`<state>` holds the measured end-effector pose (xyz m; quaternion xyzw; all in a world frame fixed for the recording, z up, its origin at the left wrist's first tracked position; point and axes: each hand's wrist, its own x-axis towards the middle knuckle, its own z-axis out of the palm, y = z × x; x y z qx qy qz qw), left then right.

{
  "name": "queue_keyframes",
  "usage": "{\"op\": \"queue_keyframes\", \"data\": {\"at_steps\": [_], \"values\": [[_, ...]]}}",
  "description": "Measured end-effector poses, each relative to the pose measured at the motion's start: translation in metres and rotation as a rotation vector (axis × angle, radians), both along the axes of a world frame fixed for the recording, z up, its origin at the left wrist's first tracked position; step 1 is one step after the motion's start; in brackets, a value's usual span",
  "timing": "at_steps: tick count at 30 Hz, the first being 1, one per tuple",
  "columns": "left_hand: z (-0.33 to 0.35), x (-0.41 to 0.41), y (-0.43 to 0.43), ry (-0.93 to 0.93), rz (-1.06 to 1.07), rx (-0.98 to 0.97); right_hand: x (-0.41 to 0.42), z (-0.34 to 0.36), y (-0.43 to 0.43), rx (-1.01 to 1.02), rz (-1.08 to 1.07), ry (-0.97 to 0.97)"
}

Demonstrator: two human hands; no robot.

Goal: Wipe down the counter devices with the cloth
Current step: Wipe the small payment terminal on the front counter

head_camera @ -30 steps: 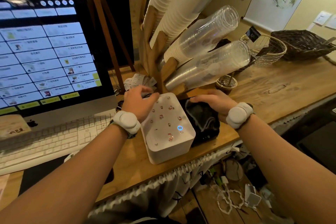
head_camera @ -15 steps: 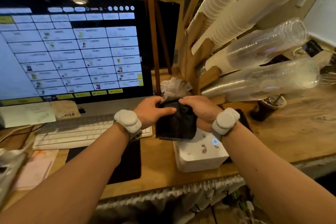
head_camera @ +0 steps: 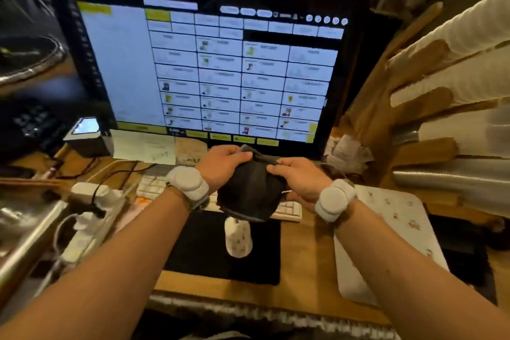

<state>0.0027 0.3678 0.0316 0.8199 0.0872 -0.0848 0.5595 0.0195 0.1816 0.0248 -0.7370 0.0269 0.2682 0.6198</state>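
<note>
The dark cloth (head_camera: pixel 249 193) hangs above the keyboard (head_camera: pixel 287 208), just in front of the monitor (head_camera: pixel 215 69). The fingers of the left hand (head_camera: pixel 220 165) and right hand (head_camera: pixel 298 179) grip its top edge. A second ago it lay beside the white box (head_camera: pixel 386 243) on the worktop (head_camera: pixel 303 270). That box seems done, and the screen is likely next. One cloth, monitor, keyboard, mouse (head_camera: pixel 238 240) and box.
</note>
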Motion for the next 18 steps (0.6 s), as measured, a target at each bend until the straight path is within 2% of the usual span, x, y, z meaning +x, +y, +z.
{"op": "queue_keyframes", "data": {"at_steps": [3, 6, 8, 10, 13, 15, 18], "values": [[0.002, 0.002, 0.050, 0.020, 0.060, 0.119, 0.003, 0.002, 0.055, -0.014, 0.057, -0.037], [0.013, 0.000, 0.084, 0.037, -0.063, 0.342, 0.005, 0.004, 0.100, -0.025, 0.136, -0.047], [0.026, -0.002, 0.115, 0.133, -0.126, 0.441, 0.007, 0.002, 0.137, -0.043, 0.195, -0.050], [0.039, -0.001, 0.136, 0.213, -0.177, 0.430, 0.010, 0.001, 0.161, -0.051, 0.217, -0.061], [0.049, -0.005, 0.193, 0.286, -0.138, 0.360, 0.013, 0.001, 0.214, -0.056, 0.256, -0.092], [0.049, -0.004, 0.218, 0.309, -0.142, 0.412, 0.015, 0.002, 0.235, -0.059, 0.262, -0.084], [0.045, -0.004, 0.270, 0.248, -0.022, 0.574, 0.019, -0.001, 0.281, -0.029, 0.348, -0.011]]}}
